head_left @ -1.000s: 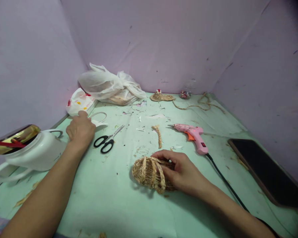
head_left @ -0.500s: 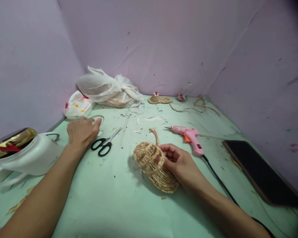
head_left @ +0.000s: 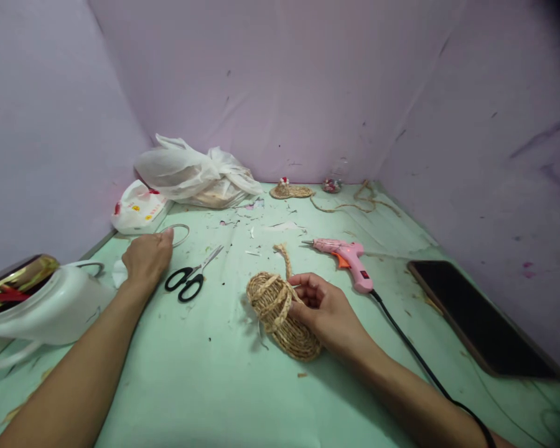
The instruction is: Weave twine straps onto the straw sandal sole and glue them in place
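Observation:
My right hand [head_left: 324,308] grips the side of a small woven straw slipper [head_left: 284,323], thumb on its strap. A loose braided end [head_left: 284,258] sticks up from the slipper's far side. My left hand [head_left: 148,258] is closed and reaches over the table's left side. Beside its fingertips is a thin pale ring [head_left: 182,234]; what the fingers hold, if anything, is hidden. Black-handled scissors [head_left: 191,277] lie partly open, right of my left hand. A pink glue gun [head_left: 343,254] lies on its side beyond my right hand.
At left stands a white pot [head_left: 70,305] with items inside. Behind are a white plastic bag [head_left: 196,171], a tissue pack [head_left: 142,208], a finished-looking slipper [head_left: 292,191], a bead container [head_left: 332,185] and loose cord [head_left: 340,208]. A phone [head_left: 476,317] and the glue gun's black cable [head_left: 410,345] lie right.
My left hand has drawn slightly left, away from the scissors, and more of the ring shows. My right hand keeps hold of the slipper. The whole view has shifted a little.

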A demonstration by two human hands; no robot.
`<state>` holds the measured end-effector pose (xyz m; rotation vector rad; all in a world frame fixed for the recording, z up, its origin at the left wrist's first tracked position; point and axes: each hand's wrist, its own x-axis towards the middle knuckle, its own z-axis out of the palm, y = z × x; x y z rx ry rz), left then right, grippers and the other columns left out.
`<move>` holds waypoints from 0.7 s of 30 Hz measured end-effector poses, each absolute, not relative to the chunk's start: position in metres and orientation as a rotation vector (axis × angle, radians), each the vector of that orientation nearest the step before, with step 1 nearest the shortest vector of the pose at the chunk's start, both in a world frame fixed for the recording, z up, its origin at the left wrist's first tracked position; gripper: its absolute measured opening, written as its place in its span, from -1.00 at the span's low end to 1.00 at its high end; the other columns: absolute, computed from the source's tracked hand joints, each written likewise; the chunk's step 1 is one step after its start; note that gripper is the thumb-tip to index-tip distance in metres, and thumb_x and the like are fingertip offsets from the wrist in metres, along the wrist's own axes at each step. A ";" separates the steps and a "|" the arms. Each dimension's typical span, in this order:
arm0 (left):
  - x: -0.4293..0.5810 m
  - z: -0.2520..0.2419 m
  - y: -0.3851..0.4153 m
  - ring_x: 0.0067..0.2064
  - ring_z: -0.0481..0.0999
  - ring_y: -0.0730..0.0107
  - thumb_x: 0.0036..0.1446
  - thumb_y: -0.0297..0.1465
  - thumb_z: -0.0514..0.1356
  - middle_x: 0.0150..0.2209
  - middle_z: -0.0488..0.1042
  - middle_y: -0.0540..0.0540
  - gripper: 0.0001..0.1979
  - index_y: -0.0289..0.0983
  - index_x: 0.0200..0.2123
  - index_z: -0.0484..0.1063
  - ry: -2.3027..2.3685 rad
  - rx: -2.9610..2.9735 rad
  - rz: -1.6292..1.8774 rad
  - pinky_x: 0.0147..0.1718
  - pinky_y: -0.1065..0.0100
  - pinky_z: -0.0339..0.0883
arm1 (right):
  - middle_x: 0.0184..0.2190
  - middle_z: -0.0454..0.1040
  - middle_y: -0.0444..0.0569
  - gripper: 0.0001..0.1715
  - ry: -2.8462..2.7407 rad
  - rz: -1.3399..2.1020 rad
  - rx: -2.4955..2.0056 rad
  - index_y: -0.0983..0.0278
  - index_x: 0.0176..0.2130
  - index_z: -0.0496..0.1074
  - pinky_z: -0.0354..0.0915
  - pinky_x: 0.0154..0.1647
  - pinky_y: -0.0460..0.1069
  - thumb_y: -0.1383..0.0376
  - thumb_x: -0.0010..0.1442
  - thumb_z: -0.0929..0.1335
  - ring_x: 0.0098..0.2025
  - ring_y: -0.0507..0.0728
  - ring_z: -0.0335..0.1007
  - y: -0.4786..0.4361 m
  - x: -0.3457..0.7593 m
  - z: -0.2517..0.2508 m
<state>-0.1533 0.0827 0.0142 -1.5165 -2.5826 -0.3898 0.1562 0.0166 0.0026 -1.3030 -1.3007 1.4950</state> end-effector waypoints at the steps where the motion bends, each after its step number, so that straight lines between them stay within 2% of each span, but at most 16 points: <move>1: -0.155 0.014 0.085 -0.35 0.41 0.04 0.13 -0.16 -0.15 -0.44 0.45 -0.26 -0.52 -0.32 -0.52 0.41 -2.606 -1.488 -0.420 -0.46 0.25 0.10 | -0.52 0.36 -0.18 -0.64 -1.297 1.500 -1.301 0.30 -0.28 0.31 0.22 -0.43 -0.06 0.32 -0.17 0.38 -0.48 0.01 0.28 0.016 0.156 0.003; 5: -0.157 0.010 0.089 -0.33 0.39 0.09 0.10 -0.24 -0.08 -0.45 0.43 -0.21 -0.66 -0.31 -0.49 0.36 -2.614 -1.564 -0.554 -0.46 0.28 0.09 | -0.53 0.36 -0.18 -0.67 -1.293 1.518 -1.297 0.30 -0.31 0.32 0.22 -0.44 -0.07 0.34 -0.19 0.37 -0.49 0.00 0.27 0.016 0.155 0.005; 8: -0.155 0.005 0.091 -0.41 0.37 0.25 -0.01 -0.36 0.04 -0.53 0.38 -0.07 -0.86 -0.28 -0.48 0.34 -2.590 -1.689 -0.715 -0.49 0.36 0.11 | -0.53 0.37 -0.18 -0.68 -1.309 1.511 -1.289 0.29 -0.32 0.34 0.23 -0.44 -0.07 0.33 -0.18 0.38 -0.48 0.01 0.29 0.016 0.156 0.003; 10: -0.155 0.001 0.091 -0.49 0.35 0.36 -0.09 -0.41 0.09 -0.57 0.34 0.00 -0.93 -0.27 -0.48 0.34 -2.582 -1.712 -0.857 -0.54 0.42 0.13 | -0.52 0.39 -0.17 -0.67 -1.313 1.512 -1.282 0.29 -0.31 0.34 0.24 -0.42 -0.07 0.33 -0.18 0.38 -0.47 0.02 0.31 0.016 0.156 0.002; 17: -0.158 -0.004 0.087 -0.62 0.28 0.50 -0.18 -0.31 0.17 -0.63 0.35 0.06 -0.79 -0.31 -0.44 0.45 -2.535 -1.619 -1.232 -0.61 0.47 0.16 | -0.53 0.40 -0.16 -0.65 -1.278 1.546 -1.278 0.29 -0.33 0.33 0.23 -0.43 -0.06 0.31 -0.22 0.39 -0.48 0.02 0.31 0.017 0.156 0.001; 21: -0.155 -0.003 0.086 -0.59 0.25 0.53 -0.15 -0.32 0.17 -0.63 0.34 0.07 -0.77 -0.36 -0.44 0.49 -2.465 -1.591 -1.295 -0.56 0.49 0.16 | -0.52 0.39 -0.16 -0.64 -1.272 1.549 -1.285 0.29 -0.31 0.33 0.23 -0.43 -0.06 0.31 -0.22 0.39 -0.48 0.02 0.30 0.018 0.156 -0.001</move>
